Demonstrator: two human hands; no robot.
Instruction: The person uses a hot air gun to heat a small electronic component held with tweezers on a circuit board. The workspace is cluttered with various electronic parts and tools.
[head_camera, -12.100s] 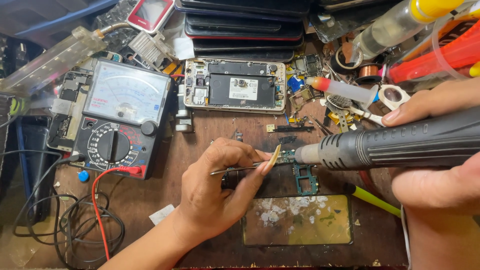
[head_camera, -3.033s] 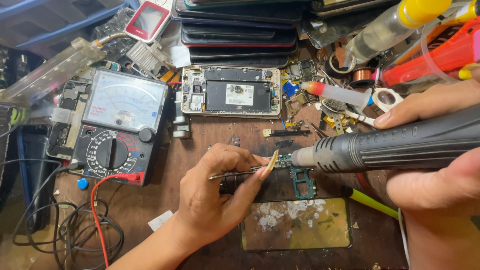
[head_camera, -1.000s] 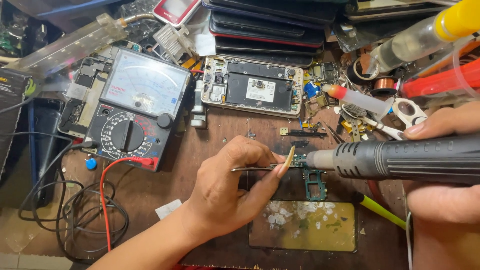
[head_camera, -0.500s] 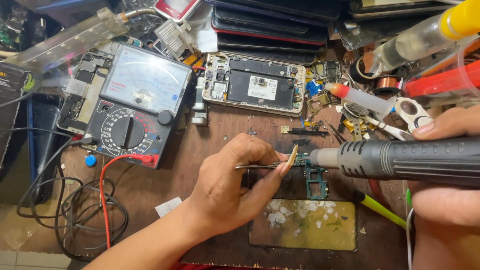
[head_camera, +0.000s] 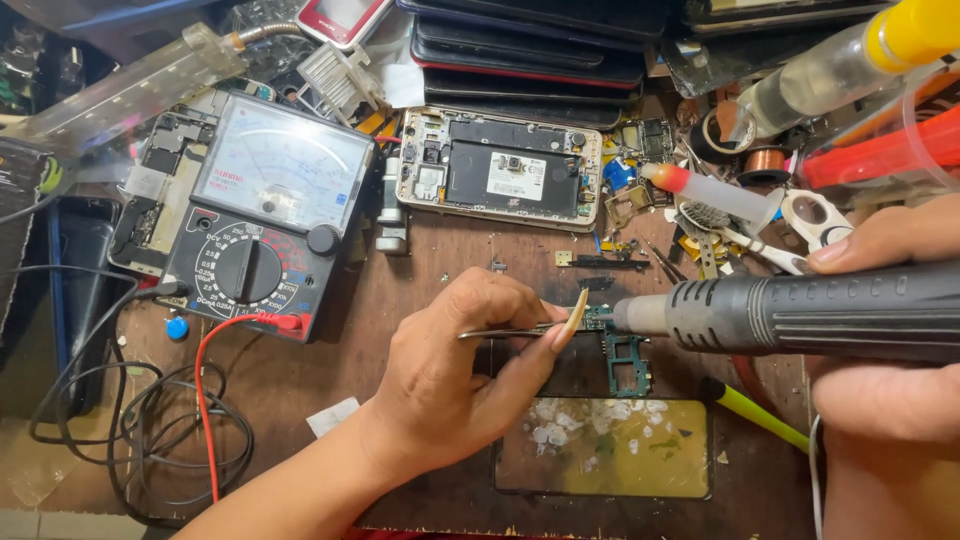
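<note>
My left hand (head_camera: 455, 375) pinches thin metal tweezers (head_camera: 505, 331), whose tips reach a small green circuit board (head_camera: 625, 355) on the brown bench. My right hand (head_camera: 885, 370) grips a black hot-air handpiece (head_camera: 800, 315) lying level, its silver nozzle (head_camera: 640, 315) right at the top edge of the board. The tweezer tips and the nozzle meet over the same spot. A long thumbnail hides part of that spot.
An analog multimeter (head_camera: 265, 205) with red and black leads sits at left. An opened phone frame (head_camera: 500, 170) lies behind the board, stacked phones (head_camera: 530, 50) beyond it. A cracked yellowish glass panel (head_camera: 605, 450) lies in front. Small tools, a copper coil and a yellow-capped bottle (head_camera: 830, 60) crowd the right.
Hands, tweezers and handpiece stay on the same spot of the board. The view has shifted a little, so everything sits slightly further right and lower than before.
</note>
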